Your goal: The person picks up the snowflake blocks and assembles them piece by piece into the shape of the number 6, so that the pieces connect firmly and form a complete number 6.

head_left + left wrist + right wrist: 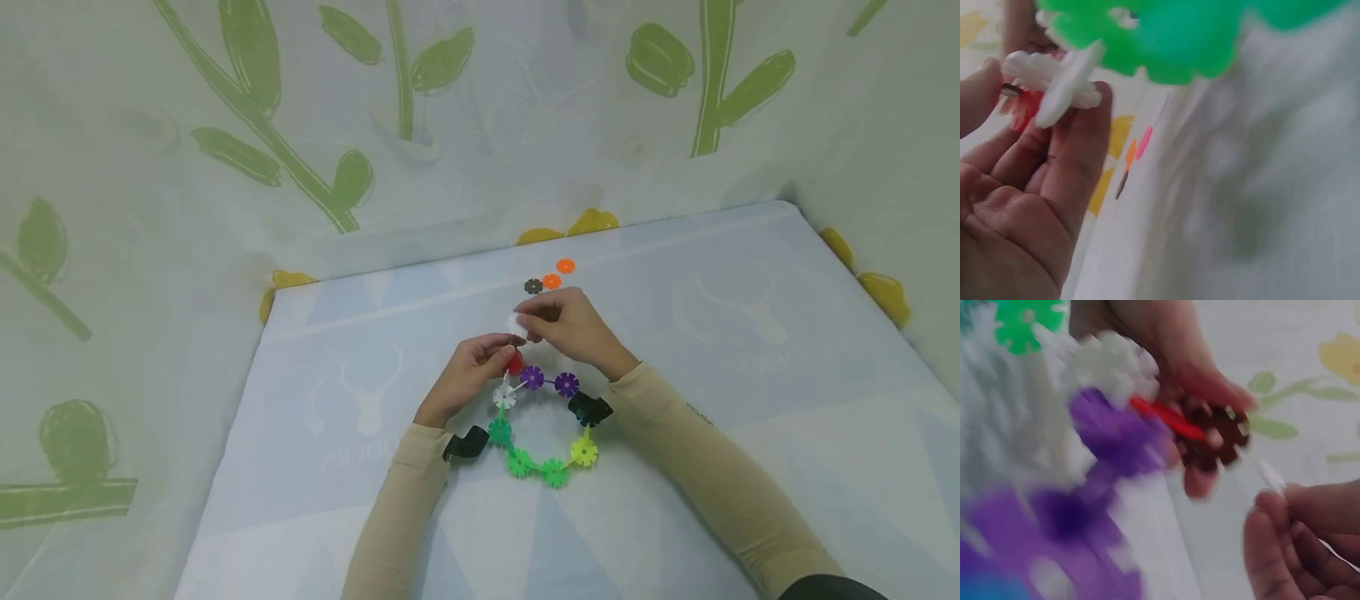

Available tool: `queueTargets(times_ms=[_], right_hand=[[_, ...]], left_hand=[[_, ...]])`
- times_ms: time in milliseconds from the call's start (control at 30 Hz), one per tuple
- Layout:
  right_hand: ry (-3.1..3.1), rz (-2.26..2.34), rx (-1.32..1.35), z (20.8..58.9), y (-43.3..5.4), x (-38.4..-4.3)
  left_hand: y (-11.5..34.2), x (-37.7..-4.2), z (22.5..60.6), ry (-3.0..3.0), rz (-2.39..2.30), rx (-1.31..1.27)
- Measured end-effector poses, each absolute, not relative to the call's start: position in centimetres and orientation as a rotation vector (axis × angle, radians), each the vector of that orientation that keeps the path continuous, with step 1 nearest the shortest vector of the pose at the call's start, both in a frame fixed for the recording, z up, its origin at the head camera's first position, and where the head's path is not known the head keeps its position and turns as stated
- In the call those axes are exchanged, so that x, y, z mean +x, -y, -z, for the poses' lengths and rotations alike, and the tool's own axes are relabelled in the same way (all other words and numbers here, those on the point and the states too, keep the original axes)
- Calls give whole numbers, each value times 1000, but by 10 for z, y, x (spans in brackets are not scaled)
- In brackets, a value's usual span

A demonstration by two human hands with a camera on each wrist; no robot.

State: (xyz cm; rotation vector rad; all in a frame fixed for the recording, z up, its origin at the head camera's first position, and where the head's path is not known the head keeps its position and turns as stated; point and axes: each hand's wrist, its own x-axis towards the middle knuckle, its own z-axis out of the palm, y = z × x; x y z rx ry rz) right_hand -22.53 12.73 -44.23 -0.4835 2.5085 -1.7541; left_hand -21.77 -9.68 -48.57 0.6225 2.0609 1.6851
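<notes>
An open ring of snowflake-shaped plastic discs [554, 472], white, purple, green and yellow-green, lies on the pale sheet. At its top end my left hand [501, 357] pinches a red disc [514, 363], which stands on edge. My right hand [525, 323] pinches a loose white disc [516, 323] just above it. In the right wrist view, the left fingers hold the red disc [1166, 419] and a dark brown disc [1216, 434], and my right fingers [1285, 537] hold a thin white piece [1272, 478]. The left wrist view shows a white disc [1054, 78] by my fingers [1079, 162].
Three loose discs lie just beyond my hands: a black one [533, 286] and two orange ones [552, 282] [566, 266]. A cloth backdrop [450, 125] with green leaf prints rises behind and to both sides of the sheet [750, 350].
</notes>
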Motion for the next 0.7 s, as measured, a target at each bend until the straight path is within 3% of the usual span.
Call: queueTargets(times_ms=[233, 467, 700], right_hand=[[-2608, 1477, -49, 460, -165, -250], [-2685, 1161, 54, 471, -192, -257], [-2744, 1043, 43, 470, -178, -254]], left_hand=[[101, -218, 486, -2124, -1596, 615], [100, -218, 487, -2142, -1578, 609], [100, -216, 487, -2147, -1573, 617]])
